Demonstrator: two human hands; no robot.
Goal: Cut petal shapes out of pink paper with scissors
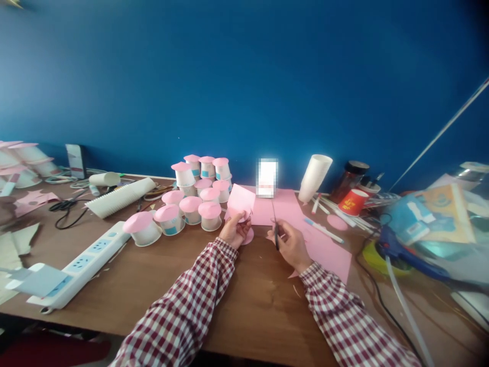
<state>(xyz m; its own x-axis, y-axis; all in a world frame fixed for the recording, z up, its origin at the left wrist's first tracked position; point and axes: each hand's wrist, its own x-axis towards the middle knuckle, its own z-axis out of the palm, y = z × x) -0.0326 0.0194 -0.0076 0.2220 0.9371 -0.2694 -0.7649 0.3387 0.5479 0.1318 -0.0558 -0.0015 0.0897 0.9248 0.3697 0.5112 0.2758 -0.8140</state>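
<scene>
Between the fingers of my left hand (236,229) is a piece of pink paper (242,197), its upper part standing above the hand. My right hand (292,243) is closed on a pair of scissors (276,236), the thin blade pointing up and away from me. A gap separates the blade from the held paper. Below my left hand a pink paper disc (248,236) shows in part. Larger pink sheets (284,206) lie behind and beside my right hand. To the left of my left hand stand several upturned paper cups (210,216) with pink cone tops.
A power strip (89,262) lies at the left, near a white ridged piece (121,198). At the right are stacked white cups (315,176), a marker (324,230), a red cup (353,202) and a blue glue gun (410,257). A blurred-out bright upright object (267,178) stands by the wall.
</scene>
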